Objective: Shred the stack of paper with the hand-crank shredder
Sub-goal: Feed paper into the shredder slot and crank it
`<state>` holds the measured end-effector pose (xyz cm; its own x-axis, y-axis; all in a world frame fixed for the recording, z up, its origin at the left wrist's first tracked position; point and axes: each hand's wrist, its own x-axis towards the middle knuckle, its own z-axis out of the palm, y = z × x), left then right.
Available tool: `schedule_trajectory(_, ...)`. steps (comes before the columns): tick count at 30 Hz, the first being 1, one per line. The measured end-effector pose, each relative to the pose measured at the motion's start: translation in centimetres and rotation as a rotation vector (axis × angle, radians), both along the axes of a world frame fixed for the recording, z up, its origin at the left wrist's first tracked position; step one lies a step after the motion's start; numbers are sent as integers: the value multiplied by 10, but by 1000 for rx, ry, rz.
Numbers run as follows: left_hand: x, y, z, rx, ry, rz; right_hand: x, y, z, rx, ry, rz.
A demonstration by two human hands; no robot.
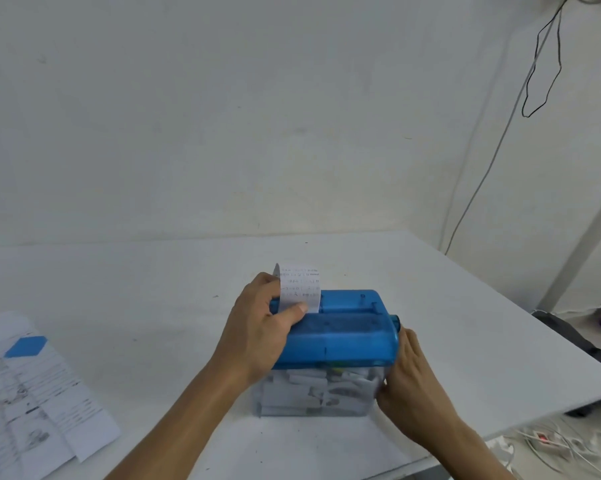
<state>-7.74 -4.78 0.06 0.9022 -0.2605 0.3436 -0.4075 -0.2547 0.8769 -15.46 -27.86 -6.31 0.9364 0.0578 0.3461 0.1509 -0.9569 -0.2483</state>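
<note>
The shredder (340,336) is sitting on the table (153,278) right between the two hands, blue lid on top, see-through bin (267,396) underneath. That bin is looking pretty packed, with crumpled white shreds (312,386) filling it nearly up to the lid. The left hand (261,327) is pinching a printed strip of paper (300,287) between thumb and fingers, and the strip is standing upright out of the lid's slot. The right hand (409,379) is sitting against the shredder's right side, but its fingers are hiding behind the bin, so I can't tell if it's gripping anything. The stack of paper (39,403) is lying flat, well off to the left of the left hand
</note>
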Motion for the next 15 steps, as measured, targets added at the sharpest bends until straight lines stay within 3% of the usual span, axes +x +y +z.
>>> schedule_trajectory(5,1,-3,-3,80,-52,54,-5,10,0,108,66,-124)
schedule_trajectory(15,-3,-4,0,96,-105,57,-37,20,50,-112,223,-269)
